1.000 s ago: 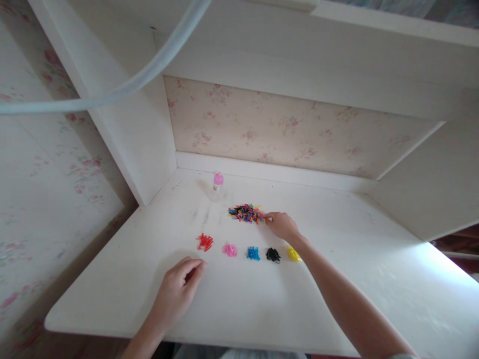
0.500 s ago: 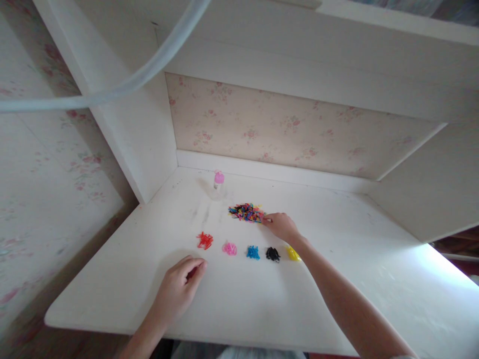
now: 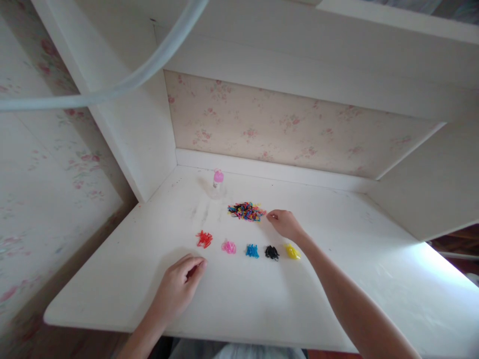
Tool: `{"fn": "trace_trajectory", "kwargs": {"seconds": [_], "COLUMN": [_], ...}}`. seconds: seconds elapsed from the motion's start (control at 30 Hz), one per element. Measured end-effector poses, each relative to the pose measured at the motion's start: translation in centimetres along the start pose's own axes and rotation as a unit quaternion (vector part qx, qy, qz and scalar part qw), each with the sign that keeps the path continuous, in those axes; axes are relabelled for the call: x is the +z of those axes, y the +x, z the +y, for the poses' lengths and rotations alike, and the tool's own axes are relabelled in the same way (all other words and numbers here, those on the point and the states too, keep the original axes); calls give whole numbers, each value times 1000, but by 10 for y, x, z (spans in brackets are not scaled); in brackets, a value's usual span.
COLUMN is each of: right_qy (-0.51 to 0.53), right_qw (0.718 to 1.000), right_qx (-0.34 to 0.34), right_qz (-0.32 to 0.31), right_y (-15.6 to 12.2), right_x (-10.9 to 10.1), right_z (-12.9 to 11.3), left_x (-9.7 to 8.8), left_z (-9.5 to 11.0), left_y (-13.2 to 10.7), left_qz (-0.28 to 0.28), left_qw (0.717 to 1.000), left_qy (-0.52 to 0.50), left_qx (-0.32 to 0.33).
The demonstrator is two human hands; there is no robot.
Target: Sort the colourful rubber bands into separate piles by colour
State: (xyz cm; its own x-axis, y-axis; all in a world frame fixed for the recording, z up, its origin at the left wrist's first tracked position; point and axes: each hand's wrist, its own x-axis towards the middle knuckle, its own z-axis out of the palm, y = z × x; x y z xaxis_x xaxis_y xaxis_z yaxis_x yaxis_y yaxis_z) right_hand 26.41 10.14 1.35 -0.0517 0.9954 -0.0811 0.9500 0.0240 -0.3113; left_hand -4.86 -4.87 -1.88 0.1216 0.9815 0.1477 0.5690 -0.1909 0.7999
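My right hand (image 3: 285,223) is just off the right end of a mixed pile of small coloured bands (image 3: 247,211), its thumb and fingertips pinched together. Whatever is in that pinch is too small to make out. In front of the pile lies a row of single-colour heaps: red bands (image 3: 204,239), pink bands (image 3: 229,247), blue bands (image 3: 252,251), black bands (image 3: 272,253) and yellow bands (image 3: 292,251). My left hand (image 3: 183,279) rests on the table near the red heap, fingers curled in; their inside is hidden.
A clear bottle with a pink cap (image 3: 218,178) stands behind the pile on the white table (image 3: 232,304). White side panels and a shelf (image 3: 299,65) enclose the table's back. A pale curved tube (image 3: 149,70) crosses the upper left of the view.
My right hand has pulled slightly right, away from the mixed pile, and more of the yellow heap shows. The left hand has stayed in place.
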Motion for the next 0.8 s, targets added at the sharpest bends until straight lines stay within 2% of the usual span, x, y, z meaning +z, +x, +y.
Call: {"fn": "trace_trajectory", "kwargs": {"seconds": [0.13,0.3,0.5,0.6,0.73,0.8], "right_qy": [93,208,258,247,212,141], "right_qw": [995,973,959,964,975,987], "right_qx": [11,51,64,47,0,-44], "right_qz": [-24,-84,-99,-82,-64,-58], "right_y": [-11,-14,-14,-27,-59,-76], "right_x": [-4,0,-8,-9,0,7], "right_z": [1,6,6,-9,-46,-66], "left_x": [0,0,-2,-1,-1,-1], "left_z": [0,0,1,2,2,3], "left_y": [1,1,2,2,2,1], "left_qz": [10,13,16,13,4,3], "left_qw": [1000,1000,1000,1000,1000,1000], "left_qy": [-3,5,8,8,7,6], "left_qx": [2,9,6,4,-5,-9]}}
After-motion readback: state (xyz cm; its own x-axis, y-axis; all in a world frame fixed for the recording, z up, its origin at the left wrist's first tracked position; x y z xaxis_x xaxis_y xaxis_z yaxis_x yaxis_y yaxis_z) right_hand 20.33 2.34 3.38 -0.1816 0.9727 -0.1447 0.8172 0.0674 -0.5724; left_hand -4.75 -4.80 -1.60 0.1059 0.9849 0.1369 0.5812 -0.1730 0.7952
